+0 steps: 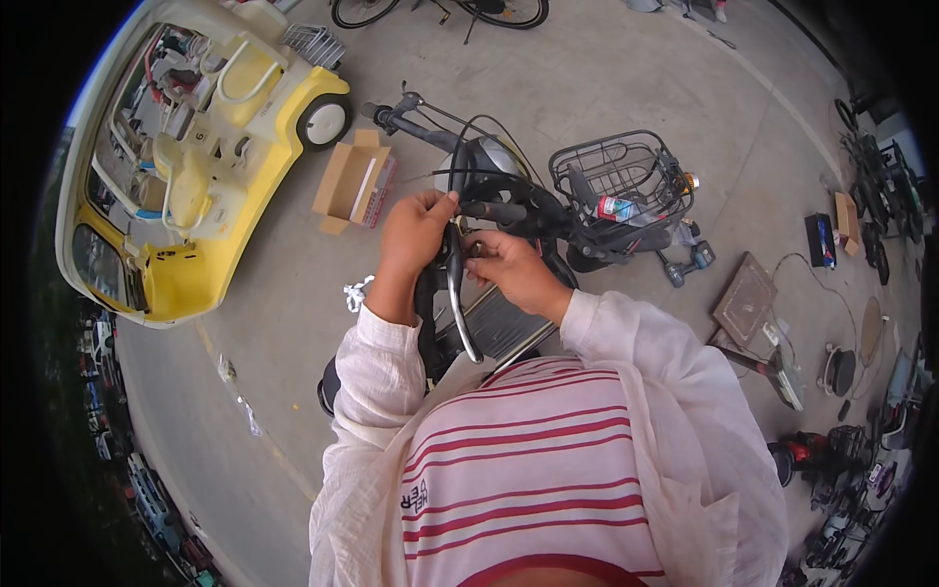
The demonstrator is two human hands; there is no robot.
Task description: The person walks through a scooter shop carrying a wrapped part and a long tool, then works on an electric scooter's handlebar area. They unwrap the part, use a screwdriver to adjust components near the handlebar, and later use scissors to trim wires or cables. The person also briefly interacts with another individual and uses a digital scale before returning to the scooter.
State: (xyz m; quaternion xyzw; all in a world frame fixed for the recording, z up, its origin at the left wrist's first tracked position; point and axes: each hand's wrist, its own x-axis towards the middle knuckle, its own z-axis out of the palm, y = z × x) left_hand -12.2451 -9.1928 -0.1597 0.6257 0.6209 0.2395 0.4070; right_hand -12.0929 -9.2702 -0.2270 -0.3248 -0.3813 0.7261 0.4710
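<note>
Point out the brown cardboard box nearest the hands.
The brown box up and left of the left hand, beside the yellow vehicle; the other brown box sits at far right.

Wide fisheye view from the head, steeply downward.

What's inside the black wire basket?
A bottle with a red-and-blue label lies in the basket. An orange item shows at its right edge, unclear if inside. What lies beneath the bottle is covered.

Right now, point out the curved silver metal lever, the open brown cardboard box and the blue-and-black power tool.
Curved silver metal lever (457,295): head view, middle of bar.
Open brown cardboard box (343,185): head view, bare inside.
Blue-and-black power tool (698,258): head view, housing.
</note>
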